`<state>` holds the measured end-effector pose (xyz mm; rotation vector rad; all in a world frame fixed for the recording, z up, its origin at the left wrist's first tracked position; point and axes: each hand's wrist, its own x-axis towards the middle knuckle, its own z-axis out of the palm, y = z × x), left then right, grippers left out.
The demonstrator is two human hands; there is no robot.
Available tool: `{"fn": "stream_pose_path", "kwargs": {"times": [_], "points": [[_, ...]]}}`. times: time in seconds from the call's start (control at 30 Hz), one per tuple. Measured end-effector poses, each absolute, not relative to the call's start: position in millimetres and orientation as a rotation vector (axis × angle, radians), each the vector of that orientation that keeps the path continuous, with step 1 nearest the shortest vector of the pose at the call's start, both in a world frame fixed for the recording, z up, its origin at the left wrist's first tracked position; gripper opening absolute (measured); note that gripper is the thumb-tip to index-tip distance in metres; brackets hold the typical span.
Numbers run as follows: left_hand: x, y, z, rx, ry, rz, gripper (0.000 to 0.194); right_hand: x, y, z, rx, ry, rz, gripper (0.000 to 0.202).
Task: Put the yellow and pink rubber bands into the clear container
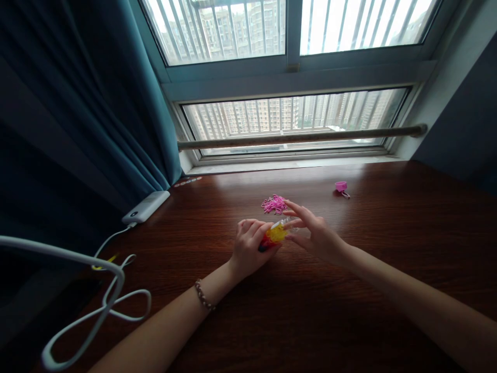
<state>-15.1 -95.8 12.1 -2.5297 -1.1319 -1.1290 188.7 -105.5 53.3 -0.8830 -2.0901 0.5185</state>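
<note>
My left hand (pixel 251 244) is wrapped around a small clear container (pixel 277 231) with yellow and red contents. The container lies tilted, its clear end pointing up and to the right. My right hand (pixel 310 228) is at that clear end, fingers stretched and spread, the fingertips at or very close to it. Whether they touch it I cannot tell. Just beyond both hands lies a loose pile of small pink pieces (pixel 274 204), perhaps paper clips. Fingers of my left hand cover part of the container.
A pink object with a small loop (pixel 341 187) lies at the back right of the dark wooden table (pixel 388 233). On the left are a white power bank (pixel 146 206) and a looped white cable (pixel 116 305). Behind stand a blue curtain (pixel 128 103) and a window with a rail (pixel 303 138).
</note>
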Motion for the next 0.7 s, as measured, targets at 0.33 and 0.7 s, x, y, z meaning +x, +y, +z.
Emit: {"fn": "stream_pose_path", "kwargs": {"times": [0.33,0.7], "points": [[-15,-93,14,-2.529,-1.178,-1.218,0.035,192,-111,64,-0.838,-1.945,0.369,0.044],[-4,-109,13,-2.672,-1.046,-1.329,0.043,164,-126,35,-0.763,-1.715,0.920,0.041]]}}
